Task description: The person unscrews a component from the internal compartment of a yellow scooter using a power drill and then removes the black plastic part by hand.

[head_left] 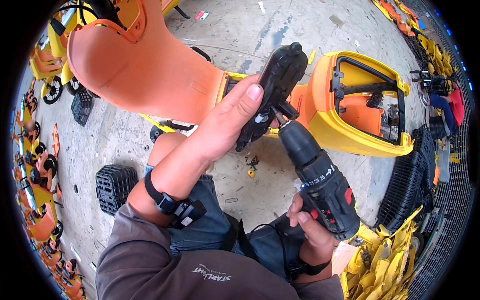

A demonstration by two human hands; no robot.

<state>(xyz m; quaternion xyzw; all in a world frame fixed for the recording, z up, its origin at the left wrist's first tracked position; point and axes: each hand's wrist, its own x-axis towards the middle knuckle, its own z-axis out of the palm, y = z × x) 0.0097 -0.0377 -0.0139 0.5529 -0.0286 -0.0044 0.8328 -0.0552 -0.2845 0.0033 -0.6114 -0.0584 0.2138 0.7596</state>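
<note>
My left hand grips a long black plastic part with rounded ends, thumb along its near side, raised in front of me. In my right hand is a black cordless drill with red marks, held by its handle. The drill's bit meets the underside of the part, or lies very close to it, near a small white piece. Behind both hands lies an orange and yellow scooter body, with its broad orange front shield at left and its open yellow seat frame at right.
A black crate sits on the concrete floor at left, and more black crates are stacked at right. Yellow panels lie heaped at lower right. Small dark bits lie below the scooter. Several scooters line the left. A person in red is far right.
</note>
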